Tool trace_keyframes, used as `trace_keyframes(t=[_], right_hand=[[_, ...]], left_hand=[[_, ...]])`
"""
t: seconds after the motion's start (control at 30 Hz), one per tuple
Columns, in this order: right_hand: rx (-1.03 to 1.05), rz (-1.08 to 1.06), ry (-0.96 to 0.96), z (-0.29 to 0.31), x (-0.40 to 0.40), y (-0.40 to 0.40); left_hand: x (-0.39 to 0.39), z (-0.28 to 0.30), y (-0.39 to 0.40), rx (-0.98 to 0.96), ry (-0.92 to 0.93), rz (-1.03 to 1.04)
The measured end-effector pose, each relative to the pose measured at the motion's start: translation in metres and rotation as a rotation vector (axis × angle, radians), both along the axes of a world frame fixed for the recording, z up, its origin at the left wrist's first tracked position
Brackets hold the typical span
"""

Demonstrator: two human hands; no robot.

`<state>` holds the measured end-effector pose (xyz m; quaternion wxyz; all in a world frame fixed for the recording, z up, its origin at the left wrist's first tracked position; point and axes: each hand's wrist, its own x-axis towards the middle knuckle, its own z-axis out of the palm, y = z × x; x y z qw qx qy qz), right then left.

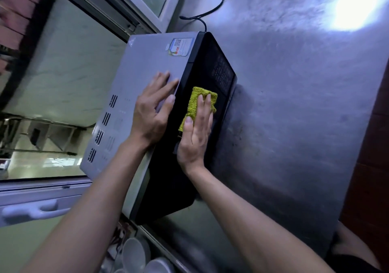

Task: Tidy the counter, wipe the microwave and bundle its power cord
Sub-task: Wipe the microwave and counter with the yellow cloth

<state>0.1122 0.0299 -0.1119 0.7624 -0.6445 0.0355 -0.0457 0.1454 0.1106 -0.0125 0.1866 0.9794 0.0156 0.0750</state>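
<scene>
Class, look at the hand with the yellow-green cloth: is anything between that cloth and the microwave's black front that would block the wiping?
Nothing visible does. The right hand presses the yellow-green cloth flat against the microwave's black front. The left hand rests on the grey top, beside the cloth rather than in its path.

One microwave [147, 78], one yellow-green cloth [202, 97], one black power cord [212, 9], two bare hands, left hand [153, 112] and right hand [195, 137], one sticker [181, 46], four vent slot groups [102, 128], at least two white cups [134, 253]
</scene>
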Motion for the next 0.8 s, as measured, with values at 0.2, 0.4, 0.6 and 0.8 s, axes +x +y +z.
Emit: trace_keyframes(t=[0.2, 0.4, 0.6, 0.8], right_hand=[[-0.043, -0.019, 0.266, -0.068, 0.019, 0.000], [-0.062, 0.002, 0.319, -0.089, 0.023, -0.001], [-0.006, 0.033, 0.351, -0.058, 0.017, -0.003], [0.095, 0.003, 0.155, 0.012, -0.005, 0.003]], left_hand=[[0.003, -0.002, 0.005, 0.035, -0.005, -0.039], [0.003, -0.003, 0.006, 0.047, -0.007, -0.026], [0.003, -0.005, 0.007, 0.071, -0.006, -0.019], [-0.003, -0.006, -0.003, 0.101, -0.003, 0.008]])
